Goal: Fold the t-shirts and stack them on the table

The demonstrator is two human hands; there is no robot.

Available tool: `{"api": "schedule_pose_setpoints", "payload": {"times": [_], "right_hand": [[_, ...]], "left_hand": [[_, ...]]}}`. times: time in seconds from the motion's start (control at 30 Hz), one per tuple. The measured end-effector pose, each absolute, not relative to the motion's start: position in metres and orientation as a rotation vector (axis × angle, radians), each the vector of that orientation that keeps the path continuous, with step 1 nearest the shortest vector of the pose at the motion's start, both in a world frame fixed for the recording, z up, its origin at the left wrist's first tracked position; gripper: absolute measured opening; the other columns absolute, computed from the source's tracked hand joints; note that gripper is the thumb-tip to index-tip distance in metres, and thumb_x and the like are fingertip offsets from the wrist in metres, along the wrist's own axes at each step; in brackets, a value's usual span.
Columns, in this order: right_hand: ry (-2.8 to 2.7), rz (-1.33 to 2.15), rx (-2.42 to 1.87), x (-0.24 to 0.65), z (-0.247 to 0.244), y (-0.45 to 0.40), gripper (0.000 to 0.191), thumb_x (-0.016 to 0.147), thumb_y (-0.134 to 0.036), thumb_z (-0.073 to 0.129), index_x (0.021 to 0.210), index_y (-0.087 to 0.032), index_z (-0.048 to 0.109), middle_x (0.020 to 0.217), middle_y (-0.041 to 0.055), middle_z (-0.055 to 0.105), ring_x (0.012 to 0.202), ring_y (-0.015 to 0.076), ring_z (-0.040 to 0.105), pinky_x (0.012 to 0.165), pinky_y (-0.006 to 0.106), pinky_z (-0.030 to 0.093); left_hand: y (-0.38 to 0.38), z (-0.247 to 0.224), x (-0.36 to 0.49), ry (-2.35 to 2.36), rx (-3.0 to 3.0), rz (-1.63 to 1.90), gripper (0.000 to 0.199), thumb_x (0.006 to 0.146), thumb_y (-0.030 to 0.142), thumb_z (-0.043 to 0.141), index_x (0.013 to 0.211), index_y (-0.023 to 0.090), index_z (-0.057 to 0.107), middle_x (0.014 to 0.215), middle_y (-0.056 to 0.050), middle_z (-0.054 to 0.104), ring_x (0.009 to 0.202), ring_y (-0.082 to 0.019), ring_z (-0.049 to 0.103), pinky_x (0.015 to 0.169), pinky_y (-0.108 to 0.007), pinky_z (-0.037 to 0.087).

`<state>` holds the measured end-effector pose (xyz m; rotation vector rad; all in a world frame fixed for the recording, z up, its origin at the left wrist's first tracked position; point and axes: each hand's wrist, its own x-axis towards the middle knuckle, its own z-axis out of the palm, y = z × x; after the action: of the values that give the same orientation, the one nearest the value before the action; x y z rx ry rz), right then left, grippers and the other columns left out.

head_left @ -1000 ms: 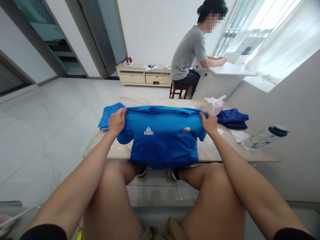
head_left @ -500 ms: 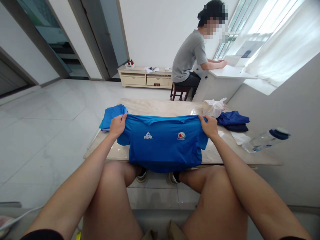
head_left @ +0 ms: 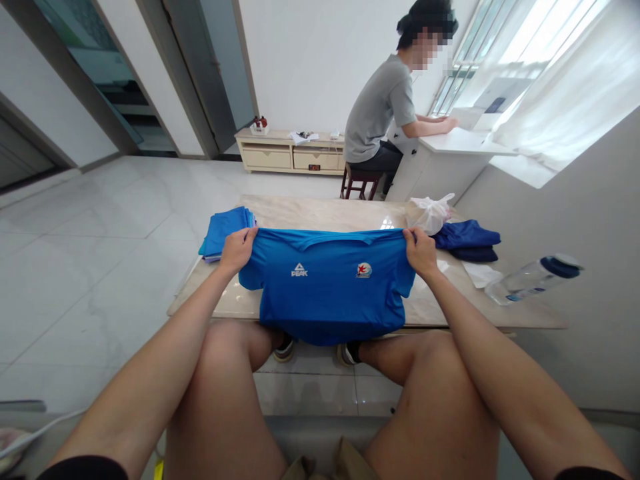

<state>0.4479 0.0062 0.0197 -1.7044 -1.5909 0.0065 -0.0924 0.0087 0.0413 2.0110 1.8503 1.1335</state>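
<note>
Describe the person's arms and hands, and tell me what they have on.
Both arms are bare below short black sleeves, the left sleeve and the right sleeve. The left hand and right hand wear no gloves, and neither wrist shows a watch or bracelet. No cables or markings show.

A marble table (head_left: pixel 320 212) holds folded blue clothes (head_left: pixel 225 230), navy clothes (head_left: pixel 465 239), a plastic bag (head_left: pixel 429 215).
</note>
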Motion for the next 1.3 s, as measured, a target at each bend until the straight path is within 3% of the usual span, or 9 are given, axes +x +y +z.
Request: {"api": "schedule_pose_setpoints", "payload": {"times": [0.17,0.3,0.37,0.43,0.6,0.7,1.0,1.17,1.3], "right_hand": [[-1.752,0.338,-1.813,0.451,0.019,0.004,0.043,0.103,-0.057,0.054,0.108,-0.020,0.074,0.098,0.0147,0.079,0.095,0.0328,0.072,0.090,0.043,0.056],[-2.017,1.335,-1.977,0.460,0.009,-0.014,0.037,0.083,-0.051,0.080,0.101,-0.019,0.081,0.093,0.0104,0.081,0.082,0.0257,0.072,0.076,0.036,0.060],[-2.063,1.638,-1.966,0.464,0.004,-0.022,0.035,0.072,-0.047,0.088,0.093,-0.020,0.084,0.088,0.0090,0.082,0.078,0.0255,0.073,0.070,0.035,0.061],[-2.123,1.531,-1.886,0.467,0.003,-0.021,0.031,0.070,-0.045,0.089,0.089,-0.021,0.085,0.087,0.0092,0.083,0.078,0.0267,0.074,0.071,0.036,0.061],[-1.819,0.434,-1.724,0.466,0.012,0.001,0.032,0.089,-0.042,0.069,0.105,-0.020,0.085,0.095,0.0121,0.083,0.087,0.0297,0.073,0.087,0.045,0.060],[-1.643,0.200,-1.681,0.460,0.016,0.008,0.034,0.091,-0.039,0.064,0.110,-0.019,0.084,0.093,0.0113,0.081,0.086,0.0299,0.071,0.088,0.046,0.059],[-1.638,0.215,-1.706,0.458,0.019,0.007,0.024,0.088,-0.029,0.064,0.104,-0.021,0.081,0.093,0.0096,0.079,0.088,0.0286,0.069,0.091,0.044,0.058],[-1.899,0.759,-1.803,0.461,0.012,-0.001,0.029,0.076,-0.022,0.079,0.105,-0.020,0.077,0.087,0.0053,0.078,0.077,0.0222,0.068,0.072,0.032,0.057],[-2.019,0.721,-1.730,0.461,0.016,-0.007,0.025,0.081,-0.023,0.072,0.104,-0.020,0.081,0.096,0.0080,0.081,0.088,0.0258,0.071,0.082,0.036,0.059]], "left_hand": [[0.010,0.030,-0.097,1.736,1.969,0.854,0.054,0.095,0.071,0.047,0.070,0.024,0.057,0.071,-0.004,0.065,0.075,-0.022,0.057,0.069,-0.031,0.042],[-0.004,0.015,-0.099,1.425,1.851,0.144,0.053,0.074,0.075,0.070,0.077,0.023,0.076,0.076,-0.005,0.076,0.076,-0.025,0.063,0.067,-0.031,0.048],[-0.010,0.010,-0.099,1.308,1.768,-0.140,0.050,0.069,0.072,0.076,0.079,0.024,0.080,0.077,-0.005,0.078,0.073,-0.024,0.064,0.065,-0.030,0.048],[-0.010,0.008,-0.099,1.303,1.773,-0.150,0.048,0.069,0.071,0.075,0.079,0.024,0.081,0.079,-0.006,0.079,0.073,-0.024,0.065,0.065,-0.030,0.048],[0.015,0.013,-0.099,1.660,1.916,0.740,0.051,0.086,0.065,0.057,0.089,0.020,0.080,0.091,-0.010,0.081,0.088,-0.028,0.069,0.081,-0.035,0.054],[0.025,0.014,-0.100,1.751,1.871,1.013,0.050,0.090,0.058,0.055,0.101,0.017,0.082,0.095,-0.010,0.082,0.092,-0.028,0.070,0.085,-0.036,0.054],[0.022,0.017,-0.102,1.837,1.892,1.108,0.042,0.094,0.047,0.059,0.108,0.017,0.084,0.108,-0.010,0.085,0.100,-0.029,0.073,0.094,-0.036,0.055],[0.019,0.018,-0.099,1.894,2.012,1.042,0.035,0.096,0.046,0.060,0.105,0.020,0.083,0.108,-0.012,0.083,0.103,-0.030,0.072,0.098,-0.039,0.055],[0.016,0.028,-0.094,1.780,2.095,1.152,0.027,0.097,0.043,0.061,0.098,0.022,0.077,0.109,-0.012,0.080,0.108,-0.029,0.071,0.104,-0.040,0.054]]}}
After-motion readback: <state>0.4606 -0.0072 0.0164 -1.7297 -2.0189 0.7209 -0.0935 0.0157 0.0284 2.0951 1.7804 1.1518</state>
